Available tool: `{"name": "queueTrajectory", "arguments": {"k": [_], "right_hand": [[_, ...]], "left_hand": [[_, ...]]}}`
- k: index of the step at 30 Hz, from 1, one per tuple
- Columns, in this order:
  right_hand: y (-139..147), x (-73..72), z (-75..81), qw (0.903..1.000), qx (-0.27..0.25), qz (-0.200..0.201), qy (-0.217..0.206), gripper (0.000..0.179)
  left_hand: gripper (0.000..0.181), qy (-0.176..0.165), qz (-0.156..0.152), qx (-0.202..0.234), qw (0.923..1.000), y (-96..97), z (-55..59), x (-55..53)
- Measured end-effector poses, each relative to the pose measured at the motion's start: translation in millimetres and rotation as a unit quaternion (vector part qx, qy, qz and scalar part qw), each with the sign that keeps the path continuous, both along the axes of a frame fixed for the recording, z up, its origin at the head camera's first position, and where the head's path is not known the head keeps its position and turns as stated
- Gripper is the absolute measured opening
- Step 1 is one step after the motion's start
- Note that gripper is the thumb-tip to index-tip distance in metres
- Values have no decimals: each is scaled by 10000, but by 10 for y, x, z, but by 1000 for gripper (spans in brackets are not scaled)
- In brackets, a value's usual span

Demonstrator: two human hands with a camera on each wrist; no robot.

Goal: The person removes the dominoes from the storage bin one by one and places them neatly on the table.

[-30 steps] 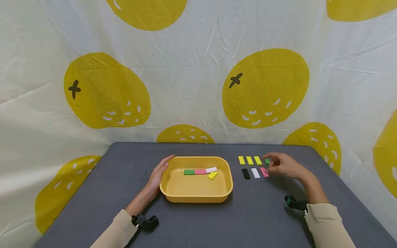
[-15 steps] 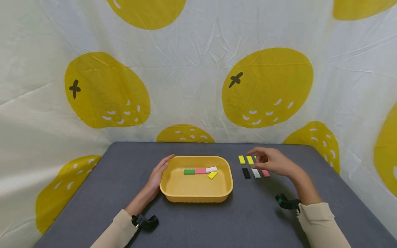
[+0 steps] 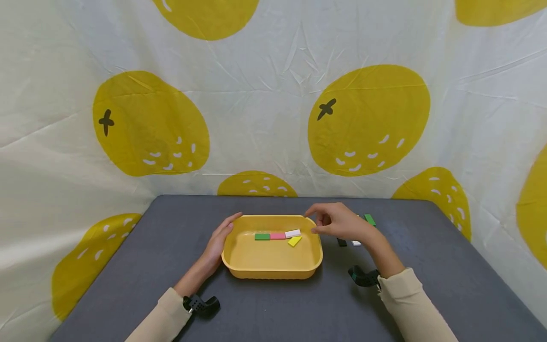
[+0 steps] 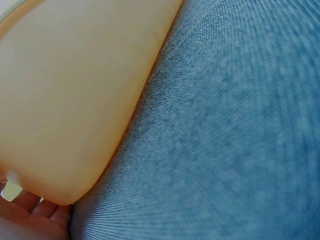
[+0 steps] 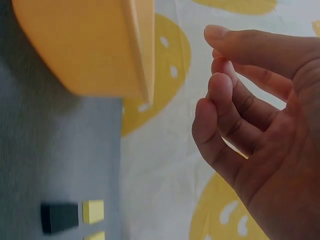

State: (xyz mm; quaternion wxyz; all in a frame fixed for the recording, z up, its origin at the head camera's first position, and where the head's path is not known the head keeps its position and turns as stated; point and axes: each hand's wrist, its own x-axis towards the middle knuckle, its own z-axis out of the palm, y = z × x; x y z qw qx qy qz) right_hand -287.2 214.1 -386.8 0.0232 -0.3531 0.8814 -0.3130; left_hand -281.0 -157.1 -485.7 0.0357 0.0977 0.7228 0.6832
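Tray (image 3: 256, 259), yellow with rounded corners, on a dark grey table (image 3: 265, 313)
Inside, green block (image 3: 262, 236) and pink block (image 3: 278, 236) in line, white block (image 3: 293, 233) angled at their end, yellow block (image 3: 295, 241) slanting nearby; left hand (image 3: 218, 244) relaxed against its left side, right hand (image 3: 337, 220) loosely curved at its right, nothing visible in it

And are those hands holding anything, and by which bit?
Nothing looks gripped: the left hand rests against the left side of the yellow tray, and nothing shows in the right hand.

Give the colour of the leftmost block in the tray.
Green; the leftmost block shows best in the head view.
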Motion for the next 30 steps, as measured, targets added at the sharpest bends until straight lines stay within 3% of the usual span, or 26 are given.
{"name": "queueTrajectory", "arguments": {"k": [10,16,30], "right_hand": [[-411,-116,-39,9955,933,134,111,29],[-562,-159,-97,9861,1653,-95,93,29],[-795,-231,-163,9666,2532,-389,-22,23]], "left_hand": [[49,47,-48,14,10000,5,-9,-7],[48,85,-4,-37,10000,7,-11,-4],[48,-33,62,-10,10000,14,4,2]]}}
